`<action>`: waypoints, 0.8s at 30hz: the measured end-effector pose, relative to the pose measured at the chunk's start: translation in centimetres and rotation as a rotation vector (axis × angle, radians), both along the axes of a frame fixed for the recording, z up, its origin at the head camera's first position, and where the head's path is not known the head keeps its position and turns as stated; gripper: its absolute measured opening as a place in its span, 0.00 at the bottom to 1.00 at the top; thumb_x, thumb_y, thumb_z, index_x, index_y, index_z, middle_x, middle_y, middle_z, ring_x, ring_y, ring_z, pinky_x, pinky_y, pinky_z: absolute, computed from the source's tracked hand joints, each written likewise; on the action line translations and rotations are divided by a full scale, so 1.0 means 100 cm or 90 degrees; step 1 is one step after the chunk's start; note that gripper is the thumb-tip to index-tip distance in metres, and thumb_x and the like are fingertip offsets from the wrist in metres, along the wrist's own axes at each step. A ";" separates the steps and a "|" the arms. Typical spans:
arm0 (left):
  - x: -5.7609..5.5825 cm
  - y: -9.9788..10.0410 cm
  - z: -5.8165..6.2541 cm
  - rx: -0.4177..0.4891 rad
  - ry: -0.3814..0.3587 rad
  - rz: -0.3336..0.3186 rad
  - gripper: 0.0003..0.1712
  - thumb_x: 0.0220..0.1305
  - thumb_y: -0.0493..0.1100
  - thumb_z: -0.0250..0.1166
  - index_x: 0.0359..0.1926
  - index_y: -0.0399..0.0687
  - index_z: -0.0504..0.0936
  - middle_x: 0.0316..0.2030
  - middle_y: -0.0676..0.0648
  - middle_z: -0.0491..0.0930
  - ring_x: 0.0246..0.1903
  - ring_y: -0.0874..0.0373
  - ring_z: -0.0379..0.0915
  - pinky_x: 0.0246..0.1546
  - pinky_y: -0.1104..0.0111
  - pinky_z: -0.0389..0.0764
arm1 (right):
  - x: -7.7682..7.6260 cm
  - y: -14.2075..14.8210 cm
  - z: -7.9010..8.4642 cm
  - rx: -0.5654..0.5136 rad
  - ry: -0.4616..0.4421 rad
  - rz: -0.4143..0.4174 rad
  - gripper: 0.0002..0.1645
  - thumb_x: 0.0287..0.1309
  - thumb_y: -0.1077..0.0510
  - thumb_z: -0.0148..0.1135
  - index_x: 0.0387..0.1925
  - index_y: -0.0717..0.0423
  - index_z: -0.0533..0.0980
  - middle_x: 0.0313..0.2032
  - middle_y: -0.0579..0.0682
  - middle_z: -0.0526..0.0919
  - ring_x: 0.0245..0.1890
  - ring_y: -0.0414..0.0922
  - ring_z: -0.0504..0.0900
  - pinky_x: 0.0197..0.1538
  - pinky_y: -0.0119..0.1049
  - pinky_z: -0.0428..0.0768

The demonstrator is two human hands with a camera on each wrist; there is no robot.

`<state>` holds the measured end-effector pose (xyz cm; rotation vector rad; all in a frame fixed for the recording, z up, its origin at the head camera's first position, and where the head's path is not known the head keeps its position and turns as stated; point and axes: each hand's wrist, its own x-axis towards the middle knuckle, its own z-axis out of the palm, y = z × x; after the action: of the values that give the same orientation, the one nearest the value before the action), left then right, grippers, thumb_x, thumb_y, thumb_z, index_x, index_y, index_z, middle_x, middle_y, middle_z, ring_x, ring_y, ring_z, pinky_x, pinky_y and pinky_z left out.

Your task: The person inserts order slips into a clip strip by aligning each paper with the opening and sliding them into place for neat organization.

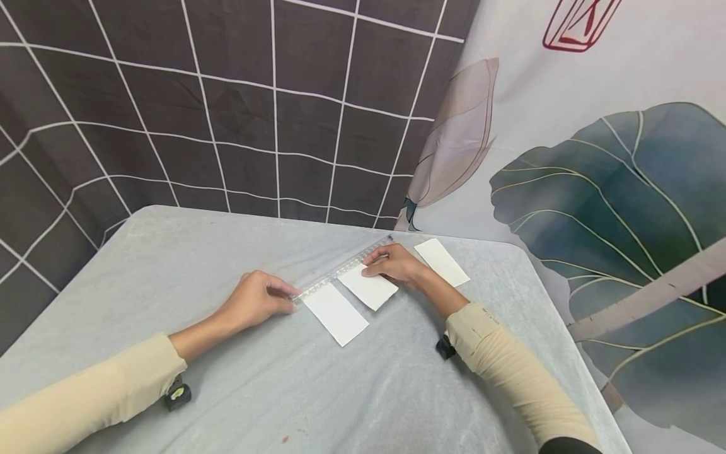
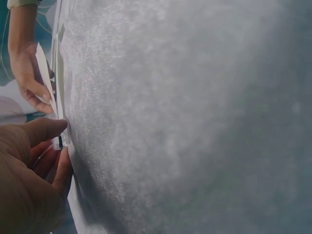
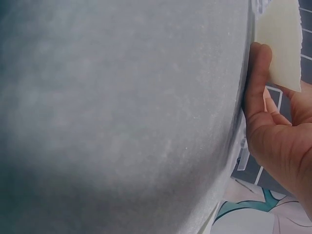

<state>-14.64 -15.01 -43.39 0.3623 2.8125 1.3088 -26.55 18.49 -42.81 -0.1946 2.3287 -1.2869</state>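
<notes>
A clear ruler (image 1: 343, 270) lies diagonally on the table. Its near left end is pinched by my left hand (image 1: 258, 301), thumb on one side and fingers on the other in the left wrist view (image 2: 36, 161). One white paper rectangle (image 1: 336, 314) lies flat with its short edge at the ruler. Beside it, my right hand (image 1: 394, 265) pinches a smaller white paper piece (image 1: 368, 287), tilted up from the table with its upper edge by the ruler. In the right wrist view this paper (image 3: 280, 44) shows a rough, torn-looking edge.
Another white paper strip (image 1: 442, 261) lies at the back right, past the right hand. A pale grey cloth covers the table (image 1: 238, 391). Behind it hang a dark gridded curtain (image 1: 227, 113) and a leaf-printed cloth (image 1: 624, 189).
</notes>
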 end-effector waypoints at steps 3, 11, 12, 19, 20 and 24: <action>0.001 0.000 -0.001 0.000 0.005 0.004 0.13 0.55 0.39 0.84 0.43 0.50 0.99 0.44 0.45 0.97 0.53 0.45 0.92 0.53 0.59 0.86 | 0.001 0.000 0.000 -0.002 -0.002 0.001 0.22 0.62 0.59 0.80 0.56 0.61 0.87 0.45 0.52 0.88 0.38 0.43 0.86 0.43 0.32 0.86; 0.001 -0.001 -0.003 -0.002 0.012 0.003 0.12 0.54 0.39 0.84 0.42 0.50 0.99 0.43 0.46 0.97 0.52 0.45 0.93 0.51 0.60 0.86 | 0.002 0.000 0.000 -0.016 -0.011 0.006 0.22 0.63 0.60 0.80 0.57 0.62 0.87 0.42 0.50 0.89 0.37 0.42 0.86 0.43 0.32 0.86; 0.001 -0.001 -0.003 -0.003 0.013 0.004 0.12 0.54 0.39 0.84 0.42 0.50 0.99 0.43 0.46 0.97 0.51 0.45 0.93 0.51 0.61 0.86 | 0.002 0.000 0.000 -0.018 -0.012 0.006 0.22 0.63 0.60 0.80 0.57 0.62 0.87 0.41 0.50 0.90 0.37 0.42 0.86 0.43 0.32 0.86; -0.001 0.000 -0.002 -0.006 0.007 0.005 0.13 0.53 0.39 0.84 0.42 0.50 0.98 0.40 0.48 0.97 0.45 0.52 0.90 0.48 0.62 0.84 | 0.003 0.001 0.000 -0.025 -0.013 0.006 0.22 0.62 0.60 0.80 0.57 0.62 0.87 0.38 0.48 0.91 0.36 0.42 0.87 0.42 0.32 0.87; -0.001 0.000 -0.002 -0.005 0.005 0.006 0.13 0.53 0.39 0.84 0.42 0.50 0.98 0.39 0.49 0.97 0.45 0.54 0.90 0.48 0.62 0.84 | 0.003 0.001 0.001 -0.025 -0.012 0.005 0.22 0.62 0.60 0.80 0.57 0.62 0.87 0.38 0.48 0.91 0.36 0.42 0.88 0.42 0.32 0.87; -0.003 0.001 -0.001 -0.004 0.002 0.006 0.13 0.53 0.39 0.85 0.42 0.50 0.99 0.38 0.50 0.97 0.43 0.56 0.89 0.46 0.64 0.83 | 0.004 0.001 0.001 -0.026 -0.013 0.001 0.22 0.62 0.60 0.80 0.57 0.61 0.87 0.40 0.49 0.92 0.37 0.42 0.88 0.43 0.33 0.87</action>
<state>-14.90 -14.94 -43.53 0.3508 2.8241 1.3020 -26.13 18.55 -42.70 -0.1969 2.2858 -1.3308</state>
